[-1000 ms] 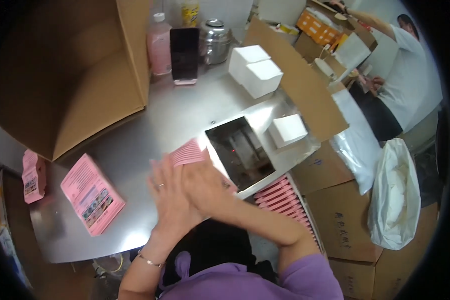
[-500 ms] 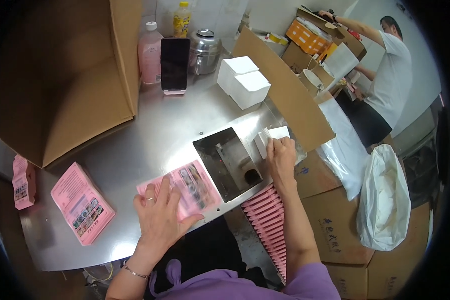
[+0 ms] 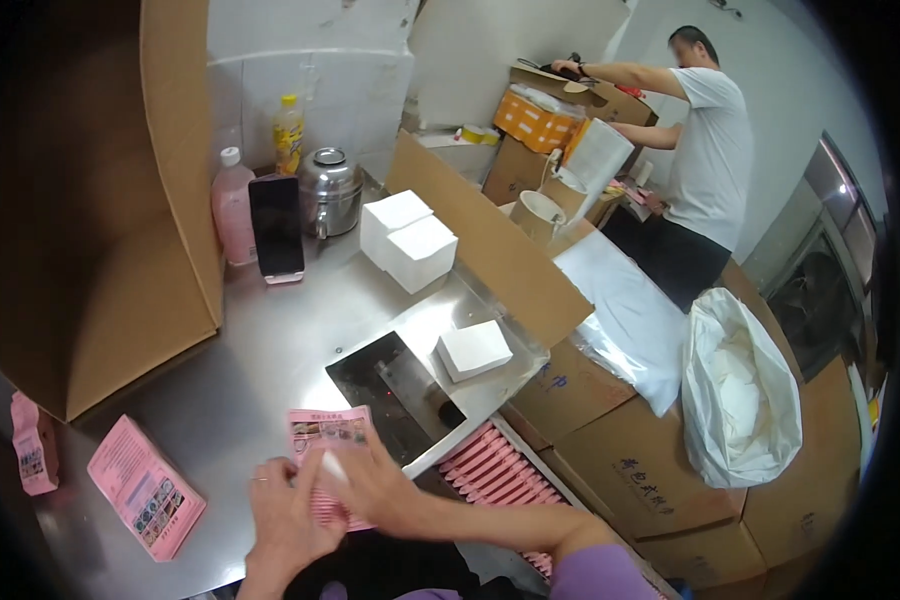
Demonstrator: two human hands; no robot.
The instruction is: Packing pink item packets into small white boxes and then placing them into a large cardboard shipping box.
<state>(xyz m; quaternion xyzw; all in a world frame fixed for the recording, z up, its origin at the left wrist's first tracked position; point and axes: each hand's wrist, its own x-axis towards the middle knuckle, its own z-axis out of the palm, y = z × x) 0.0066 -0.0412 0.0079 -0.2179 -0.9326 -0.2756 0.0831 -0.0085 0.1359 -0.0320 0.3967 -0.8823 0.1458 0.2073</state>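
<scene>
A pink printed plastic packet (image 3: 332,425) is at the table's front edge, under both my hands. My left hand (image 3: 288,510) is closed on its lower left part, with the fingers bent over it. Pinched in my right hand (image 3: 380,490) is a small white folded tissue (image 3: 334,468), held against the packet. Whether the tissue is inside or on top of the packet I cannot tell. A white stack of folded tissues (image 3: 475,350) stands right of the dark rectangular opening (image 3: 390,385) in the table. To the left lies a pile of pink packets (image 3: 145,485).
Larger white stacks (image 3: 410,240) stand farther back beside a cardboard flap (image 3: 490,235). A phone (image 3: 276,228), bottles and a steel pot (image 3: 330,190) are behind. A big open carton (image 3: 175,200) rises at left. Right are cartons, a white bag (image 3: 740,400) and a person (image 3: 705,160).
My right hand has moved from the white stack to the pink packet, bringing a white tissue. Both hands are now together over the packet. The view has swung to the right.
</scene>
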